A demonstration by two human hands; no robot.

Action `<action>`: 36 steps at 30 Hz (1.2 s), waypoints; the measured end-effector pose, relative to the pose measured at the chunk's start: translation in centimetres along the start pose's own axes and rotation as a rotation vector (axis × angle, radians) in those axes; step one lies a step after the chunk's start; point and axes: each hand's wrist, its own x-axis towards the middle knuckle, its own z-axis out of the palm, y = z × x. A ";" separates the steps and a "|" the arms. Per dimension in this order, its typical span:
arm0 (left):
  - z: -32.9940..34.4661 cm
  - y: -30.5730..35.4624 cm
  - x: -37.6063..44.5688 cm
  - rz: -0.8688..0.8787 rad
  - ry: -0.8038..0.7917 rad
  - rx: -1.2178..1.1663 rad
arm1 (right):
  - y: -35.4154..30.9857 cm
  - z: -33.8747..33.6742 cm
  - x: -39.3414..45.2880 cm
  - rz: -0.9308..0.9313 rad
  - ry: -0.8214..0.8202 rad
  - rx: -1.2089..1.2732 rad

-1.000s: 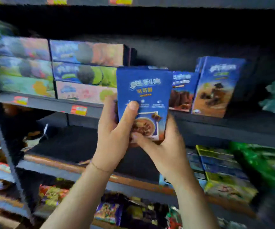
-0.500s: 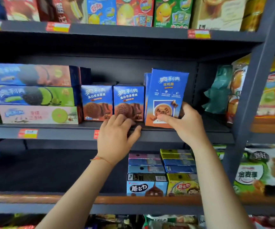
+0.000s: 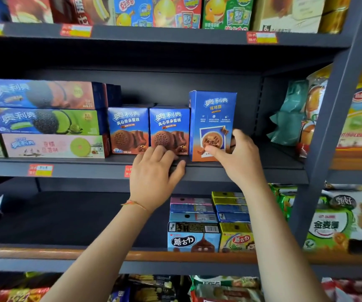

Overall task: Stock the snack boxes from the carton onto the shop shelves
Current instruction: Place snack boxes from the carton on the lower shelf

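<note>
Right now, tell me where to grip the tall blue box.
Grip the tall blue box across its narrow sides near the base, from the front right. It stands upright against a short box on its left; only the right side is open.

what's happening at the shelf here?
A person is stocking snack boxes. The right hand grips a tall blue box standing upright on the middle shelf, right of two shorter blue boxes. The left hand rests open on the shelf edge, fingertips touching the nearer short box.
</note>
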 end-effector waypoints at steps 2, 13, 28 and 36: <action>0.0 0.0 0.0 0.002 0.006 0.007 | -0.5 0.5 -0.4 0.004 -0.005 -0.036; 0.1 -0.1 -0.2 -0.007 0.002 -0.001 | -3.2 3.3 -1.9 0.081 0.175 -0.272; 0.0 0.0 -0.1 -0.001 -0.013 0.021 | -2.9 3.8 -0.8 0.097 0.139 -0.354; -0.1 0.0 -0.1 0.002 -0.023 0.014 | -2.5 3.2 -0.3 0.078 0.049 -0.316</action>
